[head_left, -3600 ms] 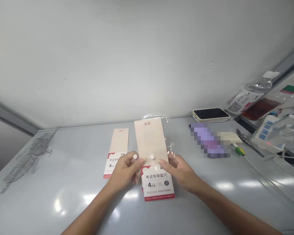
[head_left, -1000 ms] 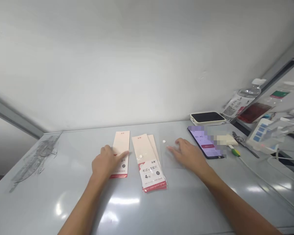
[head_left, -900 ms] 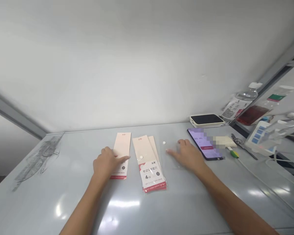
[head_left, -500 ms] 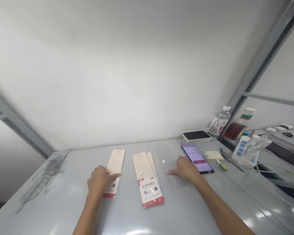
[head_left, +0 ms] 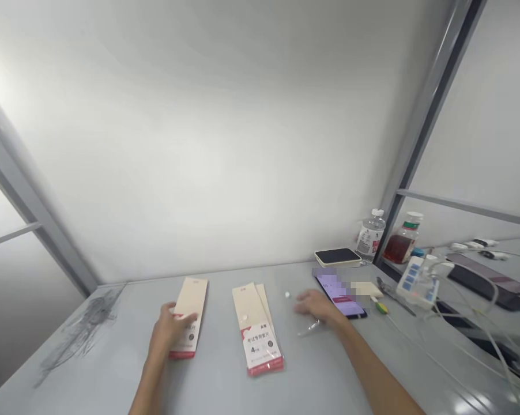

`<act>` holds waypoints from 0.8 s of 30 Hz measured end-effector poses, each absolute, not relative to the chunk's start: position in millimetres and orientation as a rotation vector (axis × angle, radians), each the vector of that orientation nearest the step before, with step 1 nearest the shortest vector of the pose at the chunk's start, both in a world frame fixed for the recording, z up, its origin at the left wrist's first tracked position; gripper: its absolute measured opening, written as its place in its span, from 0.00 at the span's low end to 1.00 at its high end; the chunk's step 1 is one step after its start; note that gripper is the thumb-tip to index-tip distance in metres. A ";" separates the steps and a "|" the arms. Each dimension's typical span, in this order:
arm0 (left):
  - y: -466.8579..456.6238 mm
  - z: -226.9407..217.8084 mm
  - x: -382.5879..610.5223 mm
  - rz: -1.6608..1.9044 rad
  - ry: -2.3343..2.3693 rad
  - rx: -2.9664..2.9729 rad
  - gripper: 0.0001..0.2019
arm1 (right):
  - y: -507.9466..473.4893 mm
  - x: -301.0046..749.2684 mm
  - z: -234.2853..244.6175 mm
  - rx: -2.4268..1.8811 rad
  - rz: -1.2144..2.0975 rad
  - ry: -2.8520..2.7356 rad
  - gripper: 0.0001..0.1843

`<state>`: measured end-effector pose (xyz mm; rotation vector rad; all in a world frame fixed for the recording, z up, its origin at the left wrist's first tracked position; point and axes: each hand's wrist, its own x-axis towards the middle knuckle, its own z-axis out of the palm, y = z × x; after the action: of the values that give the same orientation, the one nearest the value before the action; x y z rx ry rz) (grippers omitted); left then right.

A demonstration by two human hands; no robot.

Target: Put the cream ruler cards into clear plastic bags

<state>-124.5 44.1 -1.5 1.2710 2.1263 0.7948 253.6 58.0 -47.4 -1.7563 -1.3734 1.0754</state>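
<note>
My left hand (head_left: 167, 331) is closed around a narrow stack of cream, white and red cards (head_left: 193, 297) at the left, thumb across the front and fingers along the left edge. To the right, my right hand (head_left: 318, 305) has its fingers bent down on a thin clear plastic bag (head_left: 308, 329), its lower edge creased; the fingertips are slightly blurred. Between my hands lie overlapping bagged card packs (head_left: 262, 346) with red bottoms and Chinese print. A small white round dot (head_left: 287, 294) shows near my right fingertips.
At the right are a phone with a lit purple screen (head_left: 340, 297), a dark-screened device (head_left: 338, 256), a water bottle (head_left: 370, 236), a bottle of red liquid (head_left: 402, 239), scissors (head_left: 396, 297), and a power strip (head_left: 419, 282) with cables. Dark scribbles (head_left: 85, 325) mark the table's left side.
The view has tilted and shifted. My left hand has closed on the card stack, which sits farther left of the middle packs. My right fingers have curled in, and the clear bag is more creased.
</note>
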 end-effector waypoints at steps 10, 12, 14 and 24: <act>44.6 14.5 -52.8 1.357 1.131 1.099 0.21 | 50.0 228.3 -34.1 -1.067 1.230 -0.979 0.31; 41.2 4.4 -32.4 1.360 0.989 1.090 0.22 | 46.3 210.7 -37.4 -0.973 1.224 -0.944 0.36; 35.6 -4.8 -15.3 1.373 0.944 1.088 0.24 | 41.5 194.7 -41.0 -0.914 1.204 -0.967 0.38; 16.1 -20.9 6.1 1.357 0.999 1.336 0.20 | 24.5 170.5 -44.8 -0.714 1.178 -1.299 0.40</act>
<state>6.1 16.1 -20.9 1.3365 0.9991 1.3568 170.5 24.5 -44.8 -0.7138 -1.2994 1.1784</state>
